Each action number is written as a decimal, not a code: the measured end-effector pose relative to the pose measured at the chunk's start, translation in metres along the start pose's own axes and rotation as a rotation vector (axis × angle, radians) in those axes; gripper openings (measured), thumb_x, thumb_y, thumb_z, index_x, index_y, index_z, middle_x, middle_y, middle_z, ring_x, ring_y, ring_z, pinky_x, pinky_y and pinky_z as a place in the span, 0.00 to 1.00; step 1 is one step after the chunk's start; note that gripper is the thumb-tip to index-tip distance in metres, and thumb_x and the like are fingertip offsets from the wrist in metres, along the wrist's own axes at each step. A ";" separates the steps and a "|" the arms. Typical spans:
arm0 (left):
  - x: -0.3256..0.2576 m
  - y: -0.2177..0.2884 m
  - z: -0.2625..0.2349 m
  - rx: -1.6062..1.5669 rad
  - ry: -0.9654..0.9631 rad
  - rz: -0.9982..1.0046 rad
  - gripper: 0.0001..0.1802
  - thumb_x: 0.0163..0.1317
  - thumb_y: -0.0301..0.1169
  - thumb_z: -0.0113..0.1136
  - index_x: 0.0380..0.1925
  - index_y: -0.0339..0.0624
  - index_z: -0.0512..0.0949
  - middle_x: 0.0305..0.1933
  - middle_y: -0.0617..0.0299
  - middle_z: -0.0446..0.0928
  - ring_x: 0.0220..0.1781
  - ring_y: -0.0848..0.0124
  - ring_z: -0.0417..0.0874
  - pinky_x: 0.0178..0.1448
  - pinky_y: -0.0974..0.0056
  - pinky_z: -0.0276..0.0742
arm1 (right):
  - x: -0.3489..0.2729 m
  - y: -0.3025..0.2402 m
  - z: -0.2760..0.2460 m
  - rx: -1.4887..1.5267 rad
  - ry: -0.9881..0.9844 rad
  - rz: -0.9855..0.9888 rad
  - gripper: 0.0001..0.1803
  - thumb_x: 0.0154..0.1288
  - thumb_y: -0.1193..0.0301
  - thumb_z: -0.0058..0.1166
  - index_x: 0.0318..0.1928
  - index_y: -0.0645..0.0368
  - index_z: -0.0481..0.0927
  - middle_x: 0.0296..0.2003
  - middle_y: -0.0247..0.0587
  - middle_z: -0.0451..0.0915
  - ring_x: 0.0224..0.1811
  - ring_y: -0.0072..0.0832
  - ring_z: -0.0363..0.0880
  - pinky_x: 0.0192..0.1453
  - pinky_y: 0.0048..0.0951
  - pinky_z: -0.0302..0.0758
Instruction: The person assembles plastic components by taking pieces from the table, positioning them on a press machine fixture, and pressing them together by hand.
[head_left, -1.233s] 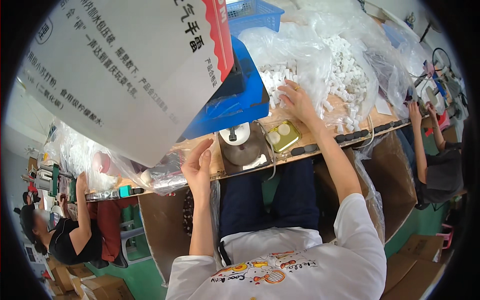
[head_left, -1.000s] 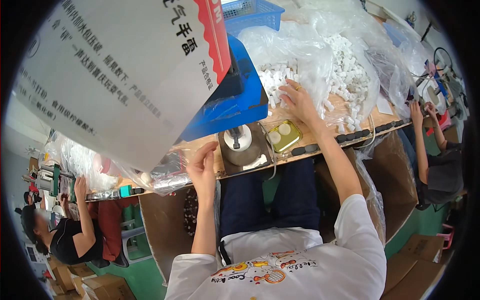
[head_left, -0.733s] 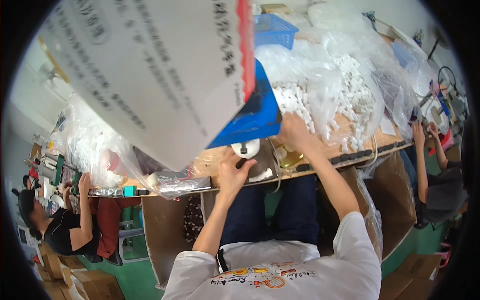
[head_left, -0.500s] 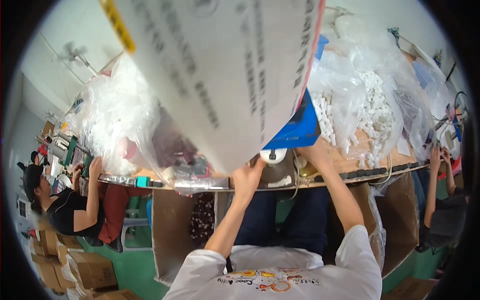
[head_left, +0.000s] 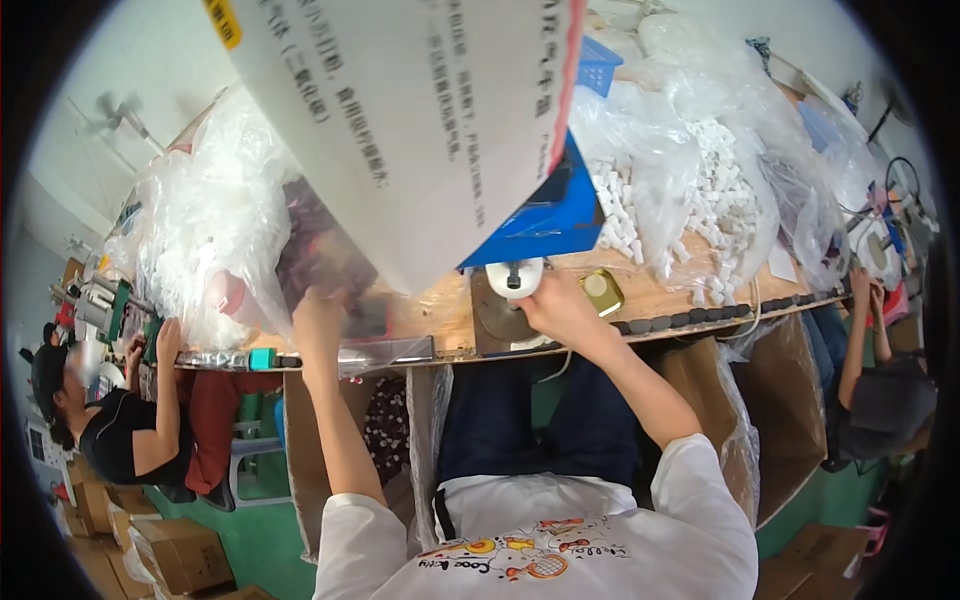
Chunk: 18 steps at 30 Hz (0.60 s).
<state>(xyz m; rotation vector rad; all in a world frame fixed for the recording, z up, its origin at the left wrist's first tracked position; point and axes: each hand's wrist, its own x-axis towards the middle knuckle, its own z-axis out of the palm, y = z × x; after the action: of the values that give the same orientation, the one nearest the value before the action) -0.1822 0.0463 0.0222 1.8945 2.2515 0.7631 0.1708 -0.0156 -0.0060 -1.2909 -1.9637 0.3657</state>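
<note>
A blue machine [head_left: 560, 225] stands on the bench before me, with a white round part [head_left: 514, 279] with a black centre low on its front. My right hand [head_left: 562, 308] is at the right edge of that round part, fingers drawn together; whatever they pinch is too small to make out. Off to the left, my left hand [head_left: 318, 312] reaches to the near side of a blurred dark reddish heap [head_left: 325, 240] under clear plastic. Its fingertips are smeared and partly hidden. A large white printed sheet [head_left: 420, 130] covers much of the view above the machine.
White small plastic pieces [head_left: 728, 190] lie heaped in clear bags at the right. A gold square tin [head_left: 602, 292] sits by my right hand. More clear bags [head_left: 215, 200] and a pink cup-like thing [head_left: 226, 291] are at the left. Cardboard boxes flank my legs; co-workers sit on both sides.
My left hand has gone from the white round part leftward to the dark heap. My right hand has come from the machine's right side to the round part. The whole view has shifted slightly.
</note>
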 end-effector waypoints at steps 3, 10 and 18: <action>0.016 -0.023 0.044 0.038 0.002 0.177 0.23 0.52 0.38 0.75 0.43 0.35 0.81 0.36 0.43 0.84 0.40 0.45 0.85 0.44 0.51 0.79 | 0.002 -0.015 0.005 -0.028 0.045 -0.088 0.02 0.52 0.78 0.58 0.27 0.64 0.82 0.27 0.57 0.81 0.32 0.53 0.82 0.38 0.51 0.77; -0.019 0.036 0.051 -0.558 -0.199 0.294 0.20 0.55 0.25 0.74 0.47 0.27 0.82 0.36 0.54 0.86 0.36 0.71 0.85 0.39 0.63 0.79 | -0.017 -0.018 0.006 0.141 0.134 0.100 0.09 0.56 0.77 0.61 0.39 0.64 0.85 0.29 0.47 0.84 0.37 0.38 0.85 0.42 0.37 0.81; -0.079 0.150 0.062 -0.838 -0.458 0.379 0.17 0.53 0.24 0.75 0.44 0.33 0.85 0.44 0.54 0.86 0.45 0.65 0.86 0.50 0.61 0.78 | -0.099 0.178 -0.145 -0.478 0.721 0.520 0.10 0.59 0.74 0.61 0.42 0.62 0.82 0.30 0.46 0.84 0.34 0.40 0.84 0.40 0.36 0.78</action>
<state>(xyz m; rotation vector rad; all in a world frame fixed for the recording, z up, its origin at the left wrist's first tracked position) -0.0069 0.0056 0.0144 1.7889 1.0570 0.9756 0.4140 -0.0450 -0.0549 -1.9033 -1.1164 -0.3268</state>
